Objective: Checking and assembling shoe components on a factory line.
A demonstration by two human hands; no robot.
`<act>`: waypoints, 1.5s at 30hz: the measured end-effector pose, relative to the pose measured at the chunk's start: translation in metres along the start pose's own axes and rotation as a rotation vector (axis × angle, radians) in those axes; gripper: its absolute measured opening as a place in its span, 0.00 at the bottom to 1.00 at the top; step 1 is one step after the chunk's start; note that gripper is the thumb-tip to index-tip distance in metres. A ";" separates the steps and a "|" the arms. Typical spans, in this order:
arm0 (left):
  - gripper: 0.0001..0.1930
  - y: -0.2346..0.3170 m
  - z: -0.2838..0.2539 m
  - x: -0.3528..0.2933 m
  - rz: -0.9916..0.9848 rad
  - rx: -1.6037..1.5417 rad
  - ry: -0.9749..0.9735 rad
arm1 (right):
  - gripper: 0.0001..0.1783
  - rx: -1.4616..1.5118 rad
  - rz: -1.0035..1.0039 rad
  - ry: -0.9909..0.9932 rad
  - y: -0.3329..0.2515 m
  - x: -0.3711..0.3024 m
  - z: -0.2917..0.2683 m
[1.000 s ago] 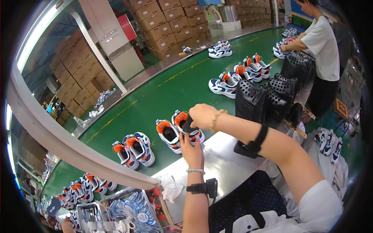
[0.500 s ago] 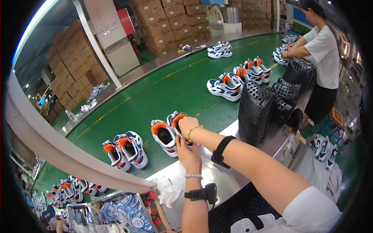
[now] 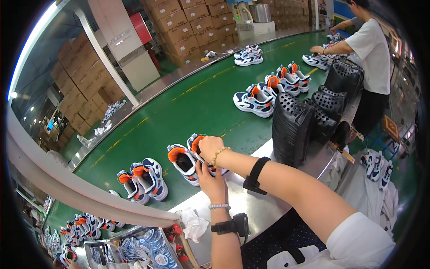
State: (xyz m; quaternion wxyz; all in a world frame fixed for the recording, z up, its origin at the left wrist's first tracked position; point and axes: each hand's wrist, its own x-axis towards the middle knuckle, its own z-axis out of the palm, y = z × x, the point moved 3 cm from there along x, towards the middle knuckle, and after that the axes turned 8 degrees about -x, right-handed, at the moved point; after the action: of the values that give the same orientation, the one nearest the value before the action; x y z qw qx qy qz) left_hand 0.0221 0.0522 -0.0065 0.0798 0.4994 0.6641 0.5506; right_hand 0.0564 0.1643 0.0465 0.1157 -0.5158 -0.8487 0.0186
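A white and navy sneaker (image 3: 194, 141) with orange lining stands on the green belt in front of me. My right hand (image 3: 211, 149), with a beaded bracelet at the wrist, is curled at its opening. The fingertips are hidden inside, so what they grip does not show. Against the near side of the same sneaker, my left hand (image 3: 211, 183) presses with thumb and fingers, holding it. The matching sneaker (image 3: 184, 167) stands close on the left, untouched, with its opening showing. Farther left is another pair of sneakers (image 3: 152, 181) in the same colours.
Tall black perforated shapes (image 3: 291, 130) stand on the metal ledge to my right. Beyond them are several sneakers (image 3: 253, 104) and a co-worker (image 3: 371, 54) handling shoes. A white post (image 3: 89, 193) crosses the left side, near a tray of blue-white tags (image 3: 148, 249) and crumpled paper (image 3: 195, 224).
The view has shifted slightly. Both my hands and the held sneaker appear a little farther left and lower, with the hold much the same. The co-worker's hands have moved over the shoes.
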 end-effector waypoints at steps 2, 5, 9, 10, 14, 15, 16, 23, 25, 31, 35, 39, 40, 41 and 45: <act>0.18 -0.004 0.002 0.001 0.005 -0.021 -0.008 | 0.07 -0.019 -0.050 0.053 0.002 0.005 0.009; 0.19 -0.011 0.002 0.007 0.018 0.008 -0.031 | 0.08 0.043 -0.036 0.068 -0.003 0.010 0.013; 0.19 -0.009 0.013 0.007 0.011 -0.028 -0.005 | 0.08 0.018 -0.016 0.075 -0.002 0.020 0.015; 0.19 -0.009 0.016 0.007 0.029 0.001 0.031 | 0.08 0.032 -0.012 0.068 0.000 0.017 0.012; 0.19 0.001 0.015 0.003 0.047 0.042 0.023 | 0.15 0.231 -0.036 0.110 0.022 -0.013 -0.001; 0.19 0.003 0.010 0.004 0.033 0.045 0.028 | 0.14 0.375 -0.060 0.242 0.027 -0.028 -0.005; 0.19 -0.011 0.003 0.008 0.071 0.090 0.066 | 0.13 0.527 -0.151 0.354 0.026 -0.050 -0.013; 0.23 -0.020 -0.007 0.020 -0.105 -0.008 0.068 | 0.18 0.627 -0.242 -0.279 0.122 -0.232 -0.040; 0.24 0.002 -0.011 0.012 0.178 0.255 0.234 | 0.19 0.680 -0.237 -0.303 0.152 -0.259 -0.034; 0.22 0.100 0.049 0.026 0.418 0.143 -0.068 | 0.13 1.162 0.050 -0.297 0.196 -0.291 -0.011; 0.23 0.137 0.134 0.067 0.504 0.061 -0.371 | 0.13 1.050 0.001 -0.220 0.203 -0.293 -0.008; 0.25 0.139 0.233 0.098 0.652 -0.106 -0.738 | 0.11 1.160 0.001 -0.236 0.215 -0.288 -0.009; 0.26 0.141 0.261 0.103 0.854 0.089 -0.688 | 0.11 1.166 -0.015 -0.146 0.215 -0.289 -0.010; 0.26 0.135 0.284 0.113 0.772 0.188 -0.797 | 0.11 1.169 -0.031 -0.056 0.213 -0.289 -0.011; 0.29 0.136 0.327 0.126 0.704 0.414 -0.836 | 0.13 1.208 -0.036 -0.162 0.222 -0.286 -0.037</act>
State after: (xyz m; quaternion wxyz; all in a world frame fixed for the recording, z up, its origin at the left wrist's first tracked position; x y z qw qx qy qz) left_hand 0.2531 0.3452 0.0351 0.0481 0.8701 0.4640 0.1590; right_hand 0.3839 0.0131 -0.0020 0.3234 -0.3414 -0.7029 0.5337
